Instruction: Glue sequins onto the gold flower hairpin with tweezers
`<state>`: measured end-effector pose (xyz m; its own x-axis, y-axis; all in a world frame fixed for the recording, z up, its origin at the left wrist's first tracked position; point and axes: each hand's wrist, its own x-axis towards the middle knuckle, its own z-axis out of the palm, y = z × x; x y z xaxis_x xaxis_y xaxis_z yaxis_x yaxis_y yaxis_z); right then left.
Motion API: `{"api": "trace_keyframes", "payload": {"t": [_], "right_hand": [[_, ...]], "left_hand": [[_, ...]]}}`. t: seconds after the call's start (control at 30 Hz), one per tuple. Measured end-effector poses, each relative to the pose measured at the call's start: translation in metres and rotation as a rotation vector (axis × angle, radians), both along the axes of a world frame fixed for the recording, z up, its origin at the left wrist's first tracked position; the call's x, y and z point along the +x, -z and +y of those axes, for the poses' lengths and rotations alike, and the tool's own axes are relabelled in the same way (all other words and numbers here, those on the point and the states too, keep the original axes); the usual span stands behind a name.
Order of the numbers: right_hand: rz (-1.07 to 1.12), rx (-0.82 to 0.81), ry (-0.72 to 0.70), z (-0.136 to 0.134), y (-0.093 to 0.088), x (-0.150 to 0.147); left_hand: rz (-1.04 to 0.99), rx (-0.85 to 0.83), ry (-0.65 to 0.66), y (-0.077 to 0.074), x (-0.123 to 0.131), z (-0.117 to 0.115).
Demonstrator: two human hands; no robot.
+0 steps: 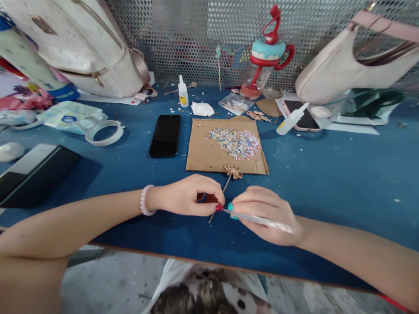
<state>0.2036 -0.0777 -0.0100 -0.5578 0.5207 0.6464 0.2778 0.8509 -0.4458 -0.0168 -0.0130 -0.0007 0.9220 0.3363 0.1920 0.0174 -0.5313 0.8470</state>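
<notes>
Between the thumb and index finger of my left hand is the thin stem of a stick, slanted, with a gold flower-shaped ornament on its upper end. That ornament overlaps the front edge of a cardboard piece. My right hand is closed around a slim whitish tool, whose narrow tip points left and meets the left fingertips at the stem. Whether the tip touches the stem is too small to tell. Small multicoloured sequins lie spread over the cardboard.
Left of the cardboard lies a black phone, with a tape roll farther left. Glue bottles, a red-lidded cup and another phone stand or lie behind. Bags flank the back.
</notes>
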Motion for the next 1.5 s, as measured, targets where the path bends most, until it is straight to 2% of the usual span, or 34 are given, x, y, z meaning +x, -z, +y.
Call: {"api": "trace_keyframes", "payload": {"t": [1.5], "right_hand": [[-0.014, -0.001, -0.004, 0.0001, 0.0000, 0.0003]], "left_hand": [[-0.036, 0.024, -0.004, 0.0027, -0.0007, 0.0014]]}}
